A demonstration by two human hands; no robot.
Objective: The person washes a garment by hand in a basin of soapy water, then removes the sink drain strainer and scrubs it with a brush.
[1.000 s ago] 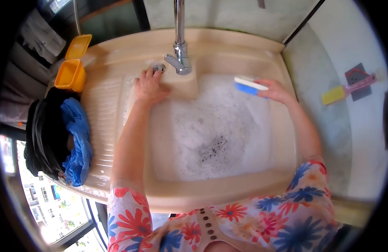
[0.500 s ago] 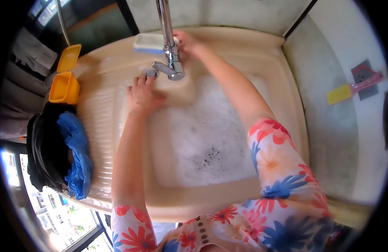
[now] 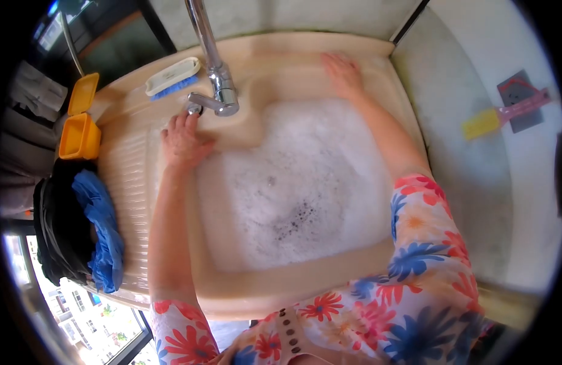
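Note:
Soapy water with white foam and dark specks (image 3: 293,194) fills the basin of a beige sink (image 3: 232,292). My left hand (image 3: 183,143) rests on the ledge at the basin's left, fingers apart, fingertips close to a small round metal knob (image 3: 194,109) below the chrome faucet (image 3: 221,82). At the back right, my right hand (image 3: 343,74) lies on the sink's rear ledge with its fingers extended, holding nothing. A white brush with blue bristles (image 3: 172,78) sits on the ledge left of the faucet.
An open yellow box (image 3: 80,136) stands at the left edge. Below it, black cloth (image 3: 59,225) and a blue plastic bag or cloth (image 3: 101,228) lie by the ribbed draining area (image 3: 126,207). A yellow-and-pink brush (image 3: 503,117) is on the right wall.
My right hand has moved right along the rear ledge, away from behind the faucet. The white brush now sits farther left of the faucet and tilted. My left hand stays near the knob.

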